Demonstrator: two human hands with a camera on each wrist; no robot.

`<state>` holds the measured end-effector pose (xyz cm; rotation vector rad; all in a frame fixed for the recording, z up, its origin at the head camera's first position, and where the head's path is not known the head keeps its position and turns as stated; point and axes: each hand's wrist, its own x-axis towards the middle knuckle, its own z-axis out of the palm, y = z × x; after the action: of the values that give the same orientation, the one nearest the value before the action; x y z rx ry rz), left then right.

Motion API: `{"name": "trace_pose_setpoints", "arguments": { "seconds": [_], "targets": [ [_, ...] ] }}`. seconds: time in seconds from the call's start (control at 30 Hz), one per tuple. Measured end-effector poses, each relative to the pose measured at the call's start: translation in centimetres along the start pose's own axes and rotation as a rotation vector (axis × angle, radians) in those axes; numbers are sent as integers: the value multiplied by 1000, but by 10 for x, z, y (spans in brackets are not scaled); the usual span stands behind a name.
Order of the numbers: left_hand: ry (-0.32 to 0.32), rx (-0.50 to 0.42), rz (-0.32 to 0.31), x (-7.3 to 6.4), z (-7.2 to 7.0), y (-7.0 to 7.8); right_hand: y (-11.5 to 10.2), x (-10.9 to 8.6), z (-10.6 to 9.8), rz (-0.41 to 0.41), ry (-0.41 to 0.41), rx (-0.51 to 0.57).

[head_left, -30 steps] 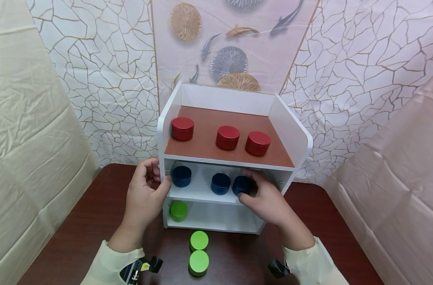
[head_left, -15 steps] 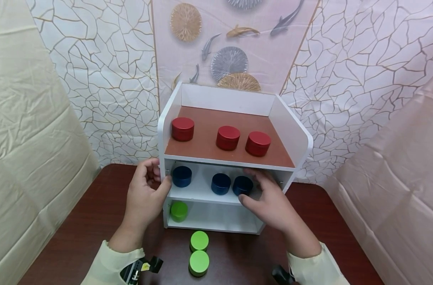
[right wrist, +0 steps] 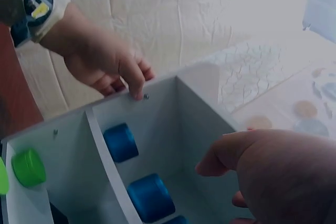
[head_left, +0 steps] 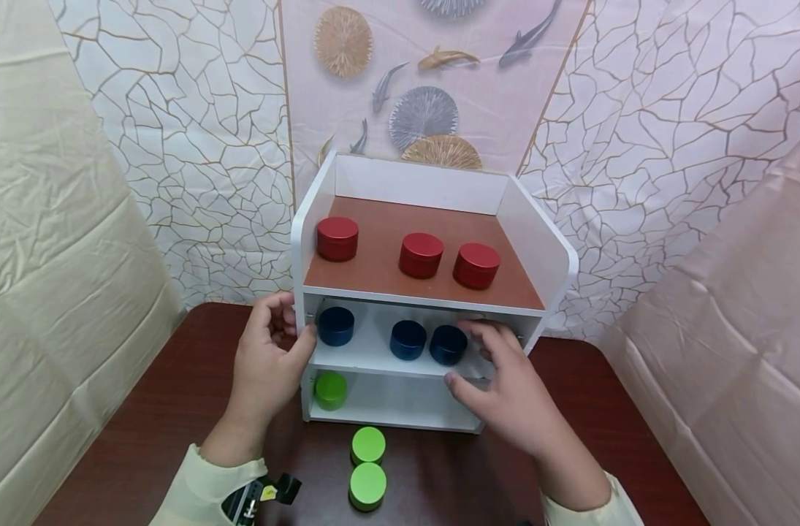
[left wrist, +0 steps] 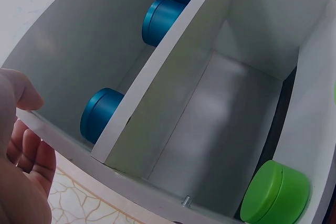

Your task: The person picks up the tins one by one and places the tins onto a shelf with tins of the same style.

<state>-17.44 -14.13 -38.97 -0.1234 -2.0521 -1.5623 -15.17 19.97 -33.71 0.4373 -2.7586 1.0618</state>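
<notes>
The left hand [head_left: 268, 361] grips the shelf unit [head_left: 534, 237]; the right hand [head_left: 508, 387], fingers apart, seems clear of the middle shelf [head_left: 372, 352]'s rightmost blue tin [head_left: 448, 346], placing apparently done, reaching for a front green tin [head_left: 367, 483] likely next.

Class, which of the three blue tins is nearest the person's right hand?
The rightmost blue tin in the head view, on the middle shelf, beside the right hand; the middle blue tin and leftmost one stand farther off.

Dark-blue round tin [head_left: 448, 345]: closed, upright, rightmost at mid level in white shelf unit [head_left: 400, 398]. Unit upright on bench [head_left: 452, 475], open side near.
</notes>
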Motion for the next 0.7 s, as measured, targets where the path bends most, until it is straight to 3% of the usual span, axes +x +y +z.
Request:
{"name": "trace_pose_setpoints", "arguments": {
  "seconds": [0.3, 0.7],
  "targets": [
    [-3, 8, -6, -1, -1, 1, -20, -19, 3, -12, 10, 46],
    [-7, 9, -9, 0, -1, 1, -20, -41, 24, -121, -18, 98]
  ]
}}
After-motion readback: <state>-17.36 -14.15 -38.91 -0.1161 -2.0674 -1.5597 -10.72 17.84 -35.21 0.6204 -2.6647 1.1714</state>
